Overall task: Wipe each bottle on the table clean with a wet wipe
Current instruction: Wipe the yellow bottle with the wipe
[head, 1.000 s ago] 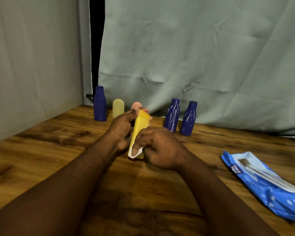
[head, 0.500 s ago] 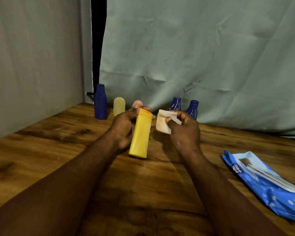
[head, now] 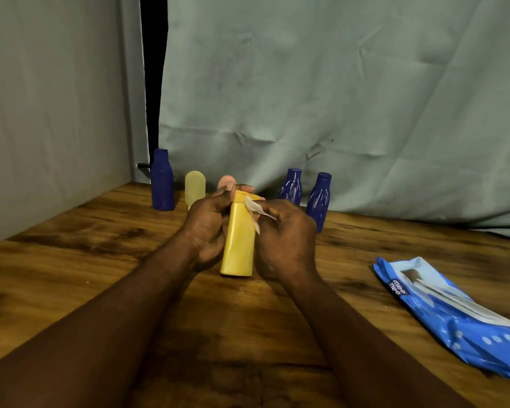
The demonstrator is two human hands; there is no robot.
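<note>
The left hand (head: 206,228) grips the yellow plastic bottle (head: 238,240) while the right hand (head: 283,231) pinches a white wet wipe (head: 255,209) against its top; five bottles beyond the hands seemingly await wiping.

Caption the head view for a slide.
Left hand steadies a yellow bottle while right hand presses a wet wipe near its top.

Matt yellow plastic bottle (head: 237,245), glossy ribbed blue bottles (head: 290,188), thin white fibrous wipe (head: 255,212), grained wooden table (head: 100,245), creased cloth backdrop (head: 336,83), glossy wipe packet (head: 454,316).
</note>
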